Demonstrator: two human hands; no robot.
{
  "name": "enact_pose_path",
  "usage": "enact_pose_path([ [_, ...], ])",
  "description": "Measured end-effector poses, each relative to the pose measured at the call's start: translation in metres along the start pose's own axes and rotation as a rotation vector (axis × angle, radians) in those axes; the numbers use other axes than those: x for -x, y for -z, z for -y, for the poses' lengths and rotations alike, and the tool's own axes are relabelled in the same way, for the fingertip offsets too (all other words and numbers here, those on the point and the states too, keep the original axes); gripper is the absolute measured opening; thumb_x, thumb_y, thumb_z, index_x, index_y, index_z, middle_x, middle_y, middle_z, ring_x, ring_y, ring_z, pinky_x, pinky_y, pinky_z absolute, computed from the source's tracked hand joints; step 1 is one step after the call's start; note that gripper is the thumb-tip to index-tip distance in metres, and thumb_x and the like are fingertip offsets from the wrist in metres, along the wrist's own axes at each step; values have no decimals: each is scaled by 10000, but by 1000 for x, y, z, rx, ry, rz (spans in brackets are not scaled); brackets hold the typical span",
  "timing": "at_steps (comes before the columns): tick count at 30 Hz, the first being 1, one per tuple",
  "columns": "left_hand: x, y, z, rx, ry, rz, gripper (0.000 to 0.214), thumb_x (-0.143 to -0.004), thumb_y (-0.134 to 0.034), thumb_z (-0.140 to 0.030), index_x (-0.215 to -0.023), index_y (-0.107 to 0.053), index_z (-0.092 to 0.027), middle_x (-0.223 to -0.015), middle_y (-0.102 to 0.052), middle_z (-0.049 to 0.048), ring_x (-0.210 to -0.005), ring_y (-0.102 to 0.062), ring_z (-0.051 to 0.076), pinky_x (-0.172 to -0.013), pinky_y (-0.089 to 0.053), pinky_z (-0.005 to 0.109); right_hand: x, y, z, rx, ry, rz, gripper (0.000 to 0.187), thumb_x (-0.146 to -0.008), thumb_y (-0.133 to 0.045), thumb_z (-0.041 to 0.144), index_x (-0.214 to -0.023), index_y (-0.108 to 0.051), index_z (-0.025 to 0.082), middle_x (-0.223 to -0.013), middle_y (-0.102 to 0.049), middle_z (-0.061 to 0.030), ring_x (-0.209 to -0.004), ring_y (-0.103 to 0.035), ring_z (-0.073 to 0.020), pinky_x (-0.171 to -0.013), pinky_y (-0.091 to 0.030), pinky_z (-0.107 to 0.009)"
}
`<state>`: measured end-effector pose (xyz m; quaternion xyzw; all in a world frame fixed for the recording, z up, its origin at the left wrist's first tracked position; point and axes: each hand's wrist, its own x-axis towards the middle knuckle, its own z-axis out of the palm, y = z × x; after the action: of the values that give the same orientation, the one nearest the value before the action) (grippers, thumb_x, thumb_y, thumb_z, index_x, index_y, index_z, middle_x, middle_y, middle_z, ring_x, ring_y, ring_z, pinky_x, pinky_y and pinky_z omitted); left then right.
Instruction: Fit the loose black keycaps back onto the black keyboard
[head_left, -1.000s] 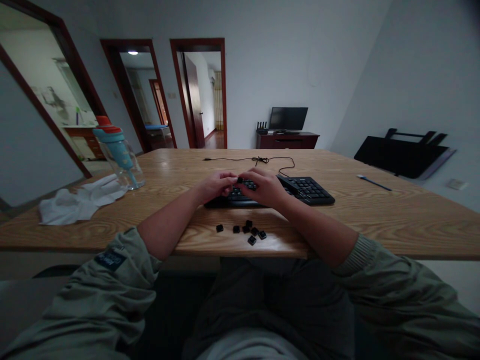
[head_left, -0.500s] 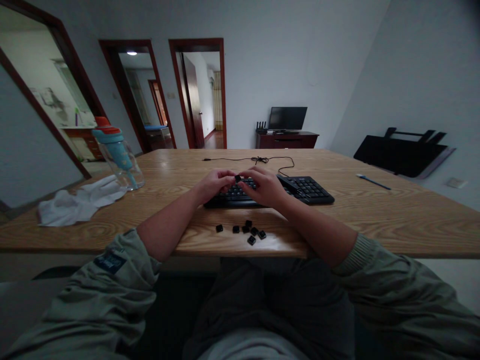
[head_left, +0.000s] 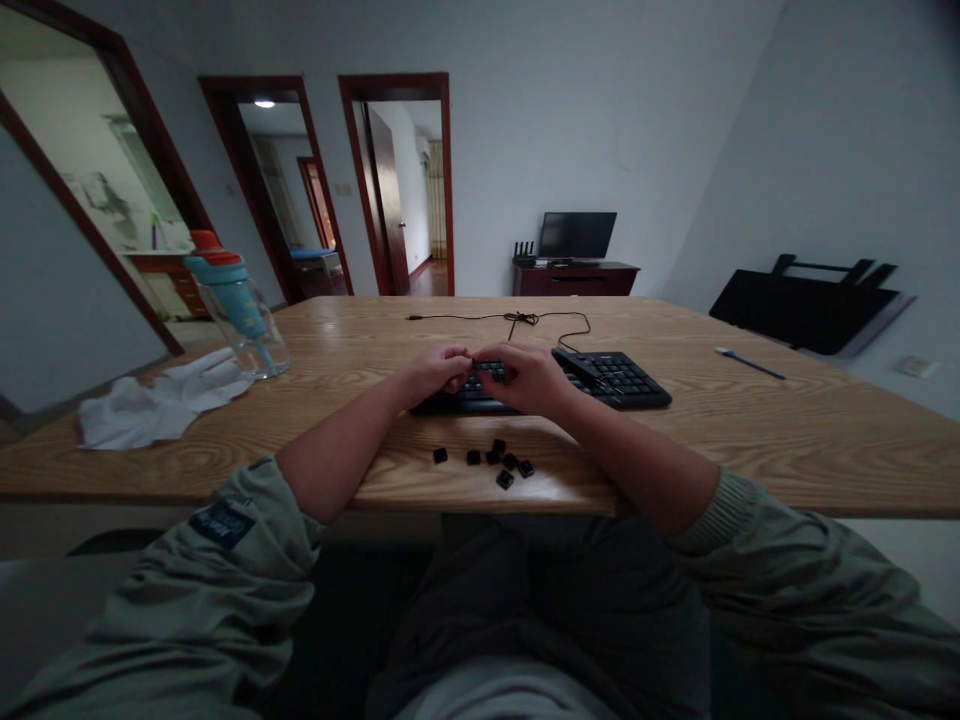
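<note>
Over the left part of a black keyboard [head_left: 630,378], my left hand [head_left: 437,370] and my right hand [head_left: 525,375] meet at the fingertips. Both are closed in a pinch around one small black keycap [head_left: 474,366], now mostly hidden by the fingers. On the table in front of the keyboard lie several loose black keycaps [head_left: 505,480], some upside down. A dark-handled tool [head_left: 576,368] with thin metal wires rests across the keyboard, just right of my right hand.
A clear bottle [head_left: 244,315] with a blue and red lid stands at left beside a crumpled white cloth [head_left: 154,405]. A blue brush [head_left: 750,362] lies at right. The keyboard's cable [head_left: 465,318] runs behind it. The wooden table's front edge [head_left: 480,508] is close to me.
My right fingers have curled and turned inward over the keycap, so less of it shows. My left hand stays nearly in place. The loose keycaps have not moved.
</note>
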<state>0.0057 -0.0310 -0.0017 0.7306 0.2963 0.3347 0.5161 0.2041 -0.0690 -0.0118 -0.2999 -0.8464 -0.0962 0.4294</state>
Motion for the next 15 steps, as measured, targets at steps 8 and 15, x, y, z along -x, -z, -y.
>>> enact_pose_path([
  [8,0,17,-6,2,-5,-213,263,-776,-646,-337,-964,-659,-152,-717,-550,-18,-523,-426,63,-468,-303,186,3,8,-32,-18,-245,133,224,-800,-659,270,-983,-755,182,-748,-684,-14,-620,-569,-127,-626,-422,-243],
  [15,2,25,-10,-68,-14,-313,176,-755,-664,-314,-810,-609,-156,-681,-536,-17,-525,-424,70,-461,-299,191,8,18,-47,-9,-279,469,214,-808,-673,226,-989,-784,249,-829,-747,1,-684,-641,-147,-665,-470,-255],
])
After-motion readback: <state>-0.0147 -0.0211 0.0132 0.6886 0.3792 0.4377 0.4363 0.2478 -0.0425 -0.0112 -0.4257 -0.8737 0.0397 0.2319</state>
